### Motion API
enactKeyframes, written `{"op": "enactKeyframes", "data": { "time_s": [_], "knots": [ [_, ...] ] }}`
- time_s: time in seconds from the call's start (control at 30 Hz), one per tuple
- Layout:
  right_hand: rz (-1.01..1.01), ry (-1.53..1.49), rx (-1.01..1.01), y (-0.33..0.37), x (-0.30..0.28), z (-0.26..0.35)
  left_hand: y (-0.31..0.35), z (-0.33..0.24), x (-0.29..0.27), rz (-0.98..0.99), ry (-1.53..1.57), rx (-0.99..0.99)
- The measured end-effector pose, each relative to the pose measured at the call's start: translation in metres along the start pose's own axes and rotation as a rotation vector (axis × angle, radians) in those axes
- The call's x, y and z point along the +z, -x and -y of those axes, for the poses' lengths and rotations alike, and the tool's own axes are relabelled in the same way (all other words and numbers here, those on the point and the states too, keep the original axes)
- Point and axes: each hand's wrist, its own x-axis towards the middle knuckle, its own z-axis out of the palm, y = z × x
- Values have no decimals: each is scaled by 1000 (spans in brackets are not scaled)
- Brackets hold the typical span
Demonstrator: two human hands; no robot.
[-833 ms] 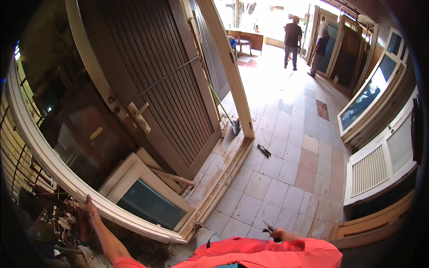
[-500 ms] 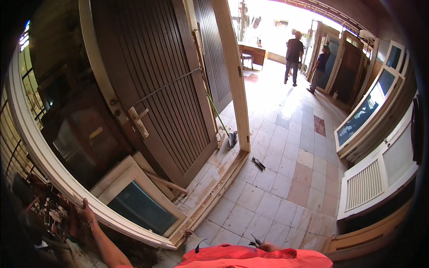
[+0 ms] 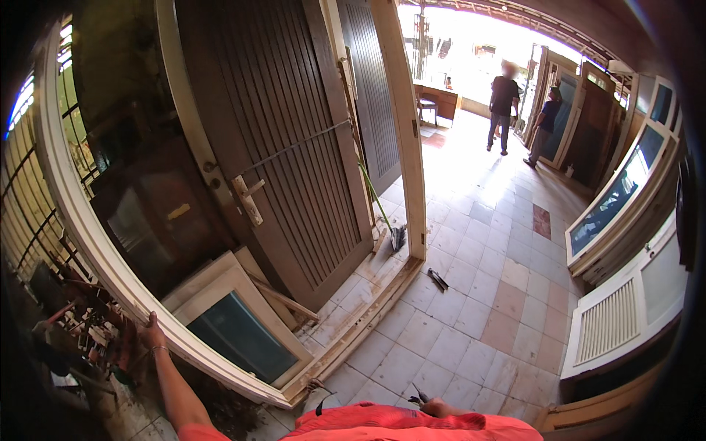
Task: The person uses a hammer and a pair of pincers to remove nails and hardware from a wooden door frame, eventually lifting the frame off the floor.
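Observation:
A large white wooden door frame [image 3: 110, 275] stands tilted at my left, and my left hand [image 3: 152, 336] grips its outer edge. Low in front of my red shirt, my right hand [image 3: 439, 407] is closed round a small dark-handled tool [image 3: 421, 398] with a thin pointed tip. Its exact kind is hard to make out. A dark brown grooved door [image 3: 272, 132] with a pale handle plate shows through the frame opening. Below that door leans a small white-framed glass panel [image 3: 239, 342].
A pincer-like hand tool [image 3: 437, 279] lies on the tiled floor [image 3: 441, 331]. A green-handled broom [image 3: 398, 237] stands by the frame post. White louvred panels [image 3: 610, 331] and window frames [image 3: 621, 191] lean at right. Two people [image 3: 504, 103] stand far back.
My view has swung a little left, so the scene sits further right. My left hand keeps its hold on the frame; the right hand's tool shows slightly more.

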Motion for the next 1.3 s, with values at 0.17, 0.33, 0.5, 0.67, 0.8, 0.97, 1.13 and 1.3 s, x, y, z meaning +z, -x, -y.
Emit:
{"op": "enactKeyframes", "data": {
  "time_s": [0.17, 0.33, 0.5, 0.67, 0.8, 0.97, 1.13, 1.3],
  "knots": [
    [-133, 140, 5, 11, -3, -4, -33, -11, 21, -82, -100, -15],
    [-155, 165, 4, 10, -15, -19, -63, -25, 43, -44, -60, -31],
    [-158, 108, 93, -3, -38, -39, -94, -39, 64, -6, 41, -35],
    [-212, 35, 151, 3, -50, -20, -132, -32, 90, -53, -37, -155],
    [-240, 143, 110, 29, -55, 18, -159, -6, 92, 86, 62, -58],
    [-300, 354, -134, 25, -80, 51, -158, -4, 110, 155, 35, -36],
    [-350, 193, -36, -13, -128, 80, -31, -27, 182, -466, -268, 77],
    [-306, -431, -332, -24, -207, 113, 310, -79, 288, 671, 198, 496]
  ]
}}
